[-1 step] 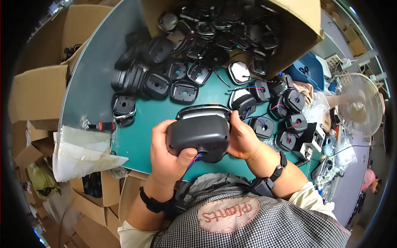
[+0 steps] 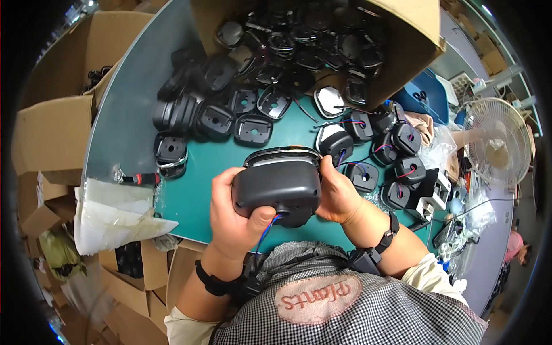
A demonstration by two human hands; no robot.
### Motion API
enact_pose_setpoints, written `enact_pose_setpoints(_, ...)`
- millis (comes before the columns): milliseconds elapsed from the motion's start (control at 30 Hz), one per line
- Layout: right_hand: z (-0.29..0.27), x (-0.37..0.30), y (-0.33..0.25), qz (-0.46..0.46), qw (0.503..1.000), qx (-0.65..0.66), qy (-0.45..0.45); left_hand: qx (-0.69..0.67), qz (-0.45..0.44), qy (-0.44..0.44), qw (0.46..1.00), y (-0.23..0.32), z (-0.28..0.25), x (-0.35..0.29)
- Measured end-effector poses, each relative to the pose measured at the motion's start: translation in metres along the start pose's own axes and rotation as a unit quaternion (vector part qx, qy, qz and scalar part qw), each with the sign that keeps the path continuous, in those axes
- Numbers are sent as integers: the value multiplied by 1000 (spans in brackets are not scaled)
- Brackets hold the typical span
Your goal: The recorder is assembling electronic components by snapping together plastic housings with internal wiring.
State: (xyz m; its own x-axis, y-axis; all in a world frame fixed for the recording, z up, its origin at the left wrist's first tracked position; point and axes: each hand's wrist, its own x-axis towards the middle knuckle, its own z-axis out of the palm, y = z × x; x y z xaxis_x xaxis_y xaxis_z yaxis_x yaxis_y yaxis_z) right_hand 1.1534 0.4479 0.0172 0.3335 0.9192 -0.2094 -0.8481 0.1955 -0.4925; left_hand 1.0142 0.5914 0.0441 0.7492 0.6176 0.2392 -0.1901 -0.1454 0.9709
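Note:
Between my two hands, above the near side of the green table (image 2: 201, 201), is a rounded black plastic housing (image 2: 276, 190) with a shiny chrome rim at its far side. My left hand (image 2: 236, 213) grips its left end, the thumb on the near face beside the hole where blue and red wires (image 2: 268, 229) come out. At the right end my right hand (image 2: 339, 192) holds the housing with its thumb on top; its other fingers are partly hidden. To the right lie several similar black housings (image 2: 362, 177) with coloured wires.
A large cardboard box (image 2: 411, 63) full of chrome-rimmed parts lies at the back. Several black covers (image 2: 253, 130) are grouped at the back left. A red-handled tool (image 2: 144, 179) and white foam sheets (image 2: 115, 215) are at left. A fan (image 2: 497, 141) stands at right.
The housing stays in both hands, turned very slightly. More of the blue wire now shows hanging below it. The view of the table has shifted a little.

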Motion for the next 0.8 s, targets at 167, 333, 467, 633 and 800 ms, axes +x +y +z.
enact_pose_setpoints(167, 11, -35, -26, -70, 996, -42, -37, 131, 128, -41, 982, -1, 30, -2)
enact_pose_setpoints(333, 5, -72, -46, -82, 995, -38, -38, 177, 122, -39, 976, 14, 59, -1)
enact_pose_setpoints(467, -7, -98, -55, -109, 992, -39, -53, 84, 74, -92, 989, 26, 93, -3)
enact_pose_setpoints(633, -25, -127, -70, -143, 987, -64, -32, -68, -98, -220, 968, 42, 120, -11)
enact_pose_setpoints(800, -15, -151, -85, -167, 970, -170, 46, 5, -45, -231, 972, 41, 136, -22)
